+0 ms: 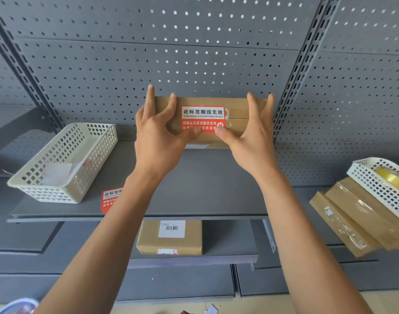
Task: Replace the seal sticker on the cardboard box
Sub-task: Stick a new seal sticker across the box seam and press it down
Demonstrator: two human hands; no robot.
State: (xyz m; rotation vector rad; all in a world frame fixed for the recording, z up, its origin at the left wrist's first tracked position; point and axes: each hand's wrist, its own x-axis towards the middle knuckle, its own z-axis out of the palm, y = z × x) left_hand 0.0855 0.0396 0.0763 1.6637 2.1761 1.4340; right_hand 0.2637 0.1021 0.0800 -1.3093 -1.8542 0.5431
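Nearest me, a spare sticker [111, 198] lies on the shelf [205, 196] edge beside the basket [62, 162]. Farther in, my left hand [159, 132] and right hand [250, 134] brace the cardboard box [246, 109] against the pegboard [194, 53], fingers spread over its top, thumbs pressing the seal sticker [203, 118] flat across the flap seam so it bonds.
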